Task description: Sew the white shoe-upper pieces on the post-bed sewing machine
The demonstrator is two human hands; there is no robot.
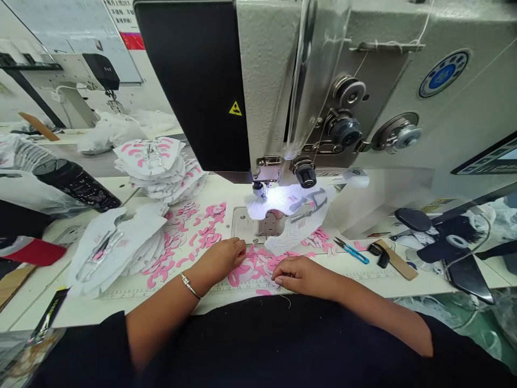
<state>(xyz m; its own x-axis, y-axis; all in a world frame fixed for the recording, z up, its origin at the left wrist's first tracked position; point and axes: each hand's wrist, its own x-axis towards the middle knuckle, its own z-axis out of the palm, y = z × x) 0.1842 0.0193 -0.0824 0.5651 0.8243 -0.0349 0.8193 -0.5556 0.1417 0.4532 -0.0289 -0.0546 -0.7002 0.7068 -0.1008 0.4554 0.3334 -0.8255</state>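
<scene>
Pink curved pieces [262, 262] lie scattered on the table [52, 310], from beside the fabric stacks on the left, past both hands, to just short of the snips. At far left a black patterned cylinder [81, 186] leans behind a near stack of white panels [135, 231]; a taller stack [149, 161] stands farther back. Next comes the left hand [222, 260], bracelet [190, 286] on its wrist, fingers bunched at the pieces' edge; whether it pinches one cannot be told. Beyond, a white panel [299, 229] with grey trim lies under the sewing machine's [266, 81] lit needle. The right hand [301, 274] rests half-curled over the pieces, its grip narrow, its hold unclear. Blue-handled snips [358, 254] and a brown strip [398, 262] lie farther right.
</scene>
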